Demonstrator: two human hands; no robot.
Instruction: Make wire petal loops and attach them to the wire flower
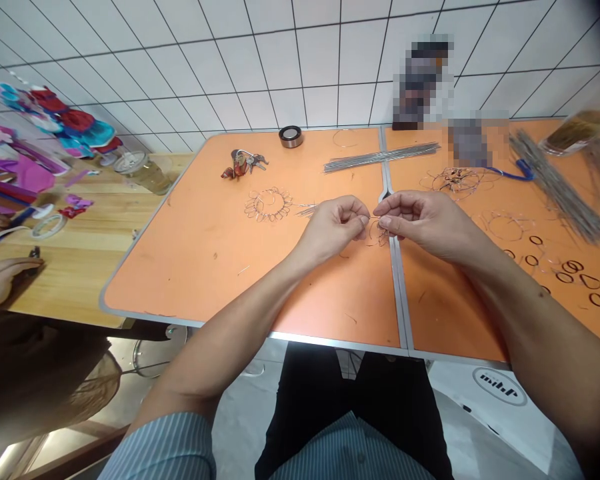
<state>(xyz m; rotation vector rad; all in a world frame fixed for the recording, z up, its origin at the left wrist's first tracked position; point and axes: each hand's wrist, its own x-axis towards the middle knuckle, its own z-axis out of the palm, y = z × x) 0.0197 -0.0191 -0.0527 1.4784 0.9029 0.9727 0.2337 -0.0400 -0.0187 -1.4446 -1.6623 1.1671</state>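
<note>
Above the seam of the orange table, my left hand (336, 225) and my right hand (423, 221) face each other, fingertips pinched and a small gap between them. A small piece of bent thin wire (379, 235) with fine loops shows between and below the fingers of both hands; its ends are hidden in the pinches. Left of my left hand lies a ring of looped wire (269, 205), with short straight wires (306, 210) beside it. A tangle of wire (455, 180) rests beyond my right hand.
Long straight wires (380, 158) lie toward the wall, near a roll of tape (291, 137) and keys (250, 160). At right are a thick wire bundle (563, 190) and several dark rings (597, 300). Another person's hand (3, 280) is at the wooden table (95, 267) on the left.
</note>
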